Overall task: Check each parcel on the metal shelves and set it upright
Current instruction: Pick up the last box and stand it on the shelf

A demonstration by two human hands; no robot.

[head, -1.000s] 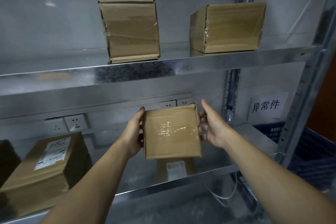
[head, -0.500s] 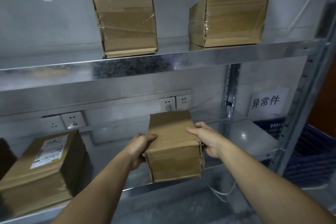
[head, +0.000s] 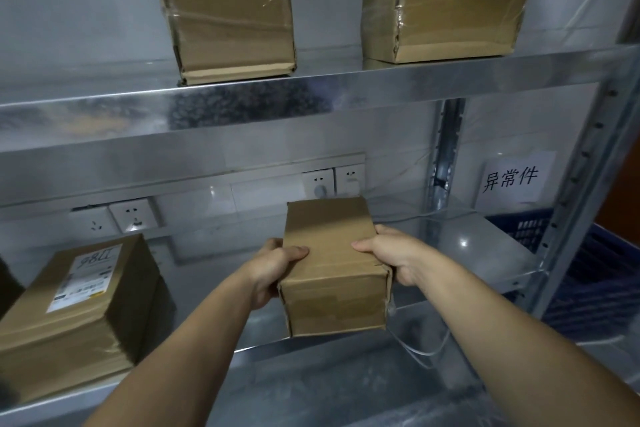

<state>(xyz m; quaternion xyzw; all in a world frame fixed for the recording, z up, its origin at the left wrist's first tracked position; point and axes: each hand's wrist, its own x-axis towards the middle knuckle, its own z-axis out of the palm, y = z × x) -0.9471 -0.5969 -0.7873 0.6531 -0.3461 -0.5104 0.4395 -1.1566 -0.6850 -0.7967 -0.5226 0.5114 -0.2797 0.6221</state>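
**Left hand** [head: 277, 267] and **right hand** [head: 391, 253] clamp the box [head: 332, 274] from either side. The thumbs lie over its top face and the fingers curl round its flanks. The box stands at the front lip of the lower shelf [head: 485, 253]; whether its base rests on the metal cannot be told.

**Risks, as judged.**
- Let go this near the lip, the box may tip forward off the shelf.
- The smooth sheet metal offers little hold, so a push may send it sliding.
- The white cable [head: 415, 347], hanging just beside its lower right corner, may snag a finger or the loose tape there.

**Count.**
- Two hands.
- Four boxes: the held one, a labelled box [head: 79, 308] to its left on the same shelf, and a top-left box [head: 225, 7] and top-right box [head: 446, 0] on the upper shelf [head: 346, 90].
- Two shelves.
- Four sockets [head: 133, 217].
- One sign [head: 512, 177].
- One crate [head: 588, 270].
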